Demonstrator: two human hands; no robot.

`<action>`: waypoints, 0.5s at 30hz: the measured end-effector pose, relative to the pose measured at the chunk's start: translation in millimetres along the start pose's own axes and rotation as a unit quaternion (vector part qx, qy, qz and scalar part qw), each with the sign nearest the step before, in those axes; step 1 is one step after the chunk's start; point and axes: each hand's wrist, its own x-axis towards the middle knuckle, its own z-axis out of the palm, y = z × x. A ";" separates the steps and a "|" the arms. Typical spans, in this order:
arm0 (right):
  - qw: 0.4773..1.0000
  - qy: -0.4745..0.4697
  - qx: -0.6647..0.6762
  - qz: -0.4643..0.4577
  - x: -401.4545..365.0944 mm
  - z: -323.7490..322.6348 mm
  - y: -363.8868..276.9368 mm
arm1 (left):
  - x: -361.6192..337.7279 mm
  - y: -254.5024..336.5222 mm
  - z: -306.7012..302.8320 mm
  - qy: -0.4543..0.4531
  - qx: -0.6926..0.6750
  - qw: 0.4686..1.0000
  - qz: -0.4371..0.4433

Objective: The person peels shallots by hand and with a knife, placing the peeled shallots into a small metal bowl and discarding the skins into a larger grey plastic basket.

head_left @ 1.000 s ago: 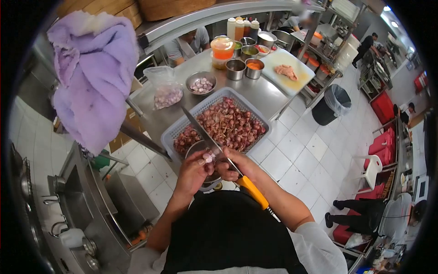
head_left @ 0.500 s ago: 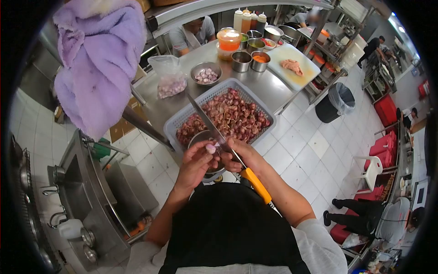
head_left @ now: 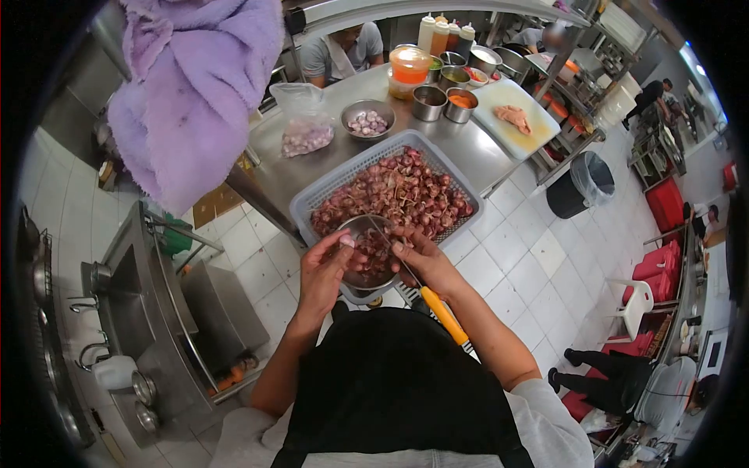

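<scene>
A peeled shallot [head_left: 346, 241] is pinched between the thumb and fingers of my left hand [head_left: 326, 261]. My right hand [head_left: 422, 258] grips a knife with a yellow handle [head_left: 443, 315], its blade pointing up and left over a metal bowl [head_left: 377, 282]. The bowl holds reddish skins and sits at the near edge of a grey plastic basket [head_left: 470, 192]. Unpeeled red shallots [head_left: 406, 187] fill the basket. Behind it stand a small steel bowl of peeled shallots [head_left: 367, 123] and a clear bag of them [head_left: 307, 134].
A cutting board [head_left: 534, 136] with raw meat [head_left: 512, 118] lies at the right of the steel table [head_left: 460, 152]. Tubs and sauce bottles [head_left: 439, 37] stand behind. A purple towel [head_left: 195, 93] hangs at the upper left. People are at the back and lower right.
The knife blade has turned from lying up-left across the basket to a thin edge-on view over the bowl. My hands have moved slightly apart, and the bowl of skins shows more fully.
</scene>
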 end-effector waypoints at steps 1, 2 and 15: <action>1.000 0.000 -0.012 -0.014 -1.4 2.5 2.6 | -0.4 0.0 3.0 0.017 0.014 1.000 -0.011; 0.999 0.001 -0.024 -0.028 -2.1 3.8 4.0 | -0.6 1.0 6.2 0.034 0.028 0.999 -0.023; 0.979 -0.076 -0.136 -0.131 -28.5 27.9 0.3 | -7.1 18.3 31.2 -0.013 -0.096 0.993 -0.067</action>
